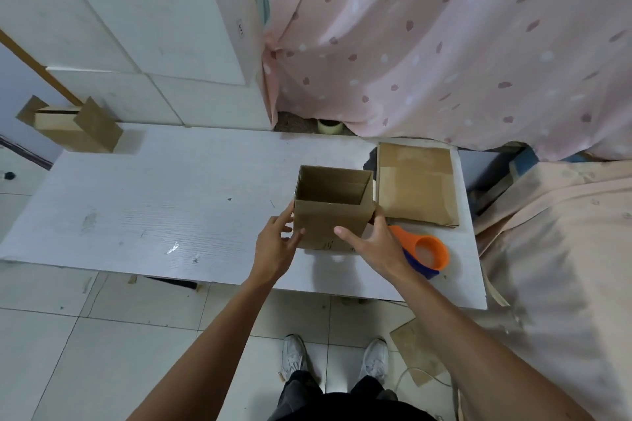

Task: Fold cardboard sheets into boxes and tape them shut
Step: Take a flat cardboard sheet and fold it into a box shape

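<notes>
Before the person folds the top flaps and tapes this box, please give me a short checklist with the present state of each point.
1. Box stands upright on the table: ok.
2. Both hands hold it, left hand and right hand on its sides: ok.
3. Top is closed: not ok, open.
4. Bottom is taped: cannot tell, hidden.
5. Tape dispenser is near the right hand: ok.
6. Flat cardboard sheets wait beside the box: ok.
</notes>
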